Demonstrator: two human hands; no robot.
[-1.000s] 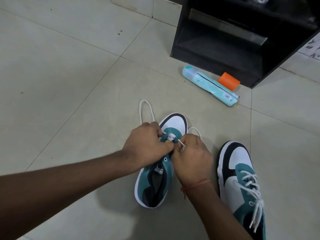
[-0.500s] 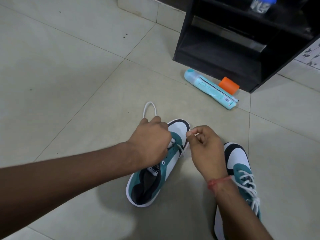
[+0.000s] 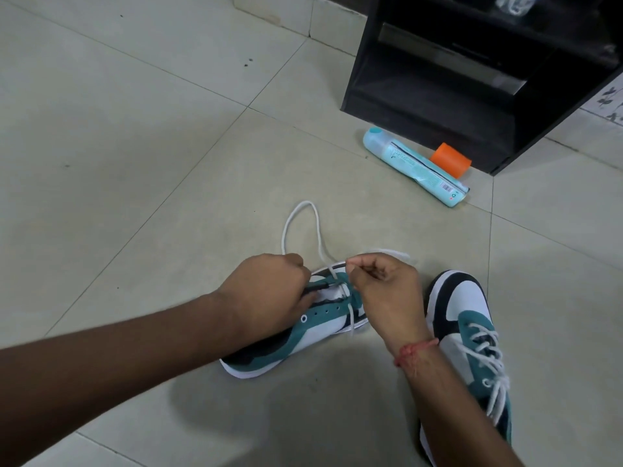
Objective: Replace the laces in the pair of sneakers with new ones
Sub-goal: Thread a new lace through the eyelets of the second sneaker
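The left hand is gripping the tilted sneaker beside the laced sneaker, while the right hand is pinching the soft, limp lace, best taken by its stiff tip

We can make out printing on only one item: the turquoise tube lying on the floor tiles carries a barcode near its crimped end, beside a small recycling-type mark and a red dot, and a line of lettering along its body too blurred for us to read. We find no legible words, brands or numbers anywhere else.
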